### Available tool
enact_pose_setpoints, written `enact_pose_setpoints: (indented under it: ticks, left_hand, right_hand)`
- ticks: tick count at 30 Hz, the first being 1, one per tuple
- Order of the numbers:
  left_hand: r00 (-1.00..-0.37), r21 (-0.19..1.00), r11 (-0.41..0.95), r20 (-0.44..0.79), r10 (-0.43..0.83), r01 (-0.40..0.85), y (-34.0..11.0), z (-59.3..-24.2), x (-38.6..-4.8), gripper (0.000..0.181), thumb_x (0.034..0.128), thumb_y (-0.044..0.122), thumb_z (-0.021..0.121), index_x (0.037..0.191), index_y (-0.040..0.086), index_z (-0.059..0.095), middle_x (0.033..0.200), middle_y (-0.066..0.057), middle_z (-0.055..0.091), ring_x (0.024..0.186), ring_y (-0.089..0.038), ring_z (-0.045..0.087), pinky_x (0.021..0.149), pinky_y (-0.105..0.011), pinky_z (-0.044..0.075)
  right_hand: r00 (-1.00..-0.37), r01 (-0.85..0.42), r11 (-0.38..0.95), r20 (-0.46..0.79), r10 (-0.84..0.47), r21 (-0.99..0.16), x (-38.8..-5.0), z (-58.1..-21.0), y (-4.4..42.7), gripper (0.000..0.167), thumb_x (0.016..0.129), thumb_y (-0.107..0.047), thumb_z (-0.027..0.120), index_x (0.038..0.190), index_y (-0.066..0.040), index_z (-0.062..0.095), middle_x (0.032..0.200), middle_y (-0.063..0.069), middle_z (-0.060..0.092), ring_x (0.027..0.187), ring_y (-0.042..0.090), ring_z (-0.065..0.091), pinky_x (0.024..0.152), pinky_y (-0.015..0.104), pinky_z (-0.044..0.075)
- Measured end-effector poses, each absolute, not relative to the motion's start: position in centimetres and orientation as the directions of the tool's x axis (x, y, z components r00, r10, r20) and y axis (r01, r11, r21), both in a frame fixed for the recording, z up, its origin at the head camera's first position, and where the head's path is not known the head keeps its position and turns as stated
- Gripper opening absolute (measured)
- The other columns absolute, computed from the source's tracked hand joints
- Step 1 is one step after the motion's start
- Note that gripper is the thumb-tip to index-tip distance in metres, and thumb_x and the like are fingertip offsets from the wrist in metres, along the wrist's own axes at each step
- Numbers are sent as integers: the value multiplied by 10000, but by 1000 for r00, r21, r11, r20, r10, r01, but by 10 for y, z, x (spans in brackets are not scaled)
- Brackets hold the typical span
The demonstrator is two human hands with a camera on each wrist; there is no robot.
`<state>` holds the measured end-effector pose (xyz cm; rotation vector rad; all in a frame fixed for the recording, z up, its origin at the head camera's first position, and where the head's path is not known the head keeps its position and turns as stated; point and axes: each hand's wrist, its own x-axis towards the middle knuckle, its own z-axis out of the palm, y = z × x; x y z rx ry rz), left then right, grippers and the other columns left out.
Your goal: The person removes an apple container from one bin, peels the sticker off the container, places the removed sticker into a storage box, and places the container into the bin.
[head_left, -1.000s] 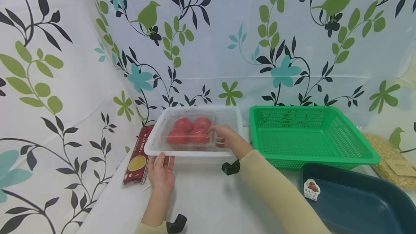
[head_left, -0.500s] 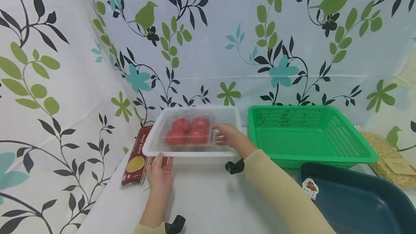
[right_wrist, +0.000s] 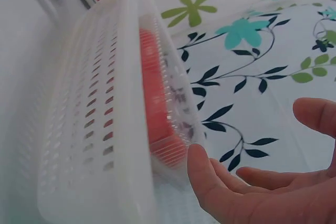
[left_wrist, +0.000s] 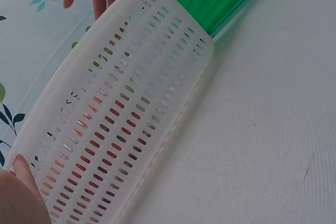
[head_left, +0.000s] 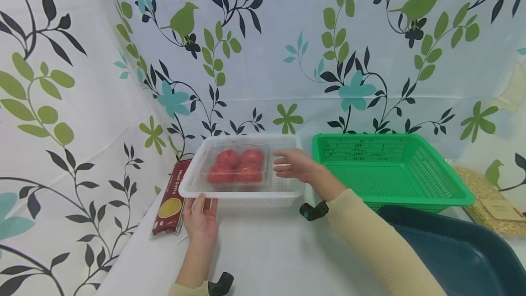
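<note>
A clear plastic pack of several tomatoes (head_left: 236,166) lies inside the white plastic basket (head_left: 242,194), in its left part. My left hand (head_left: 200,223) touches the basket's front rim near the left corner, its fingers reaching up to the rim. In the left wrist view, a finger (left_wrist: 26,179) lies against the basket's slotted wall, below the rim. My right hand (head_left: 297,166) hovers over the basket's right side with fingers extended, apart from the pack. The right wrist view shows that hand (right_wrist: 268,182) holding nothing, with the tomato pack (right_wrist: 157,98) beyond the rim.
A green basket (head_left: 386,202) stands to the right of the white one. A dark blue tray (head_left: 452,255) sits in front of it. At the far right lies a bag of grains (head_left: 485,195). A dark red packet (head_left: 172,200) lies to the left. Patterned cloth (head_left: 263,58) hangs behind.
My right hand has let go of the tomato pack's right edge and drawn away to the right and slightly up. The pack and my left hand stay in place.
</note>
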<state>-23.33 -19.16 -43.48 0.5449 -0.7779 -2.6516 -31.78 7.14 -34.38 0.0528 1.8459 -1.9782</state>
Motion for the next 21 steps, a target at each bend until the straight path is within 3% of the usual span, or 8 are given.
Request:
enact_pose_setpoints:
  ticks: [7, 13, 21]
  left_hand:
    - [-873, 591, -785, -266, -408, 187, -190, -434, -234, 520, 1035, 102, 567, 1502, 147, 343, 1571, -85, 355, 1396, -267, 441, 918, -302, 548]
    - [-892, 627, -767, -258, -371, 137, -192, -437, -232, 519, 1042, 143, 568, 1515, 121, 356, 1559, -101, 378, 1372, -259, 470, 942, -316, 539]
    - [-941, 692, -721, -270, -206, -41, -185, -447, -213, 322, 1056, 204, 552, 1320, 108, 394, 1275, -93, 504, 1138, -197, 649, 986, -377, 518]
  right_hand:
    - [-904, 242, 10, -229, -361, -970, -297, -327, 98, 628, 1051, -282, 506, 1562, -19, 251, 1531, 258, 395, 1371, 428, 435, 1089, 484, 423]
    - [-899, 188, 8, -176, -401, -982, -276, -323, 121, 631, 1064, -271, 483, 1573, 2, 228, 1532, 264, 391, 1370, 430, 436, 1109, 499, 396]
    - [-896, 162, 27, -158, -416, -986, -250, -336, 150, 593, 1074, -226, 461, 1561, 40, 252, 1496, 282, 433, 1335, 411, 485, 1078, 460, 443]
